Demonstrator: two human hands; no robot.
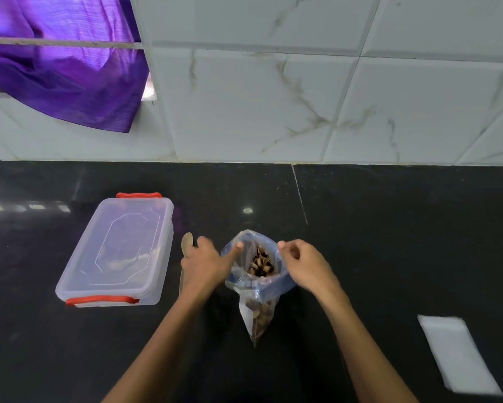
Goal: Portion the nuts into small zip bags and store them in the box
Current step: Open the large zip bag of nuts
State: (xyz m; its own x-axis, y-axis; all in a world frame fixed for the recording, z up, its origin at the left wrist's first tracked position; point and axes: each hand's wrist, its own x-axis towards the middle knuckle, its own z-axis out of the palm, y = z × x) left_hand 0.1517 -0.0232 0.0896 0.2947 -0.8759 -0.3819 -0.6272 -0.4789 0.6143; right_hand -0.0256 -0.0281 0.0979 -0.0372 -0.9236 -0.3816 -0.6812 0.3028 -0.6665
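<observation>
A clear plastic bag of nuts [259,286] stands open-mouthed on the black counter, with brown nuts showing inside. My left hand [206,264] is at the bag's left rim; its thumb reaches over the rim and its fingers spread away from it, blurred. My right hand [305,264] has curled fingers and pinches the bag's right rim. A wooden spoon [186,242] lies on the counter, partly hidden under my left hand. The clear storage box [116,251] with red latches sits to the left, lid on. A flat stack of small white zip bags [459,353] lies at the near right.
The black counter [389,242] runs back to a white marbled tile wall [273,97]. A purple cloth [70,68] hangs from a window ledge at the upper left.
</observation>
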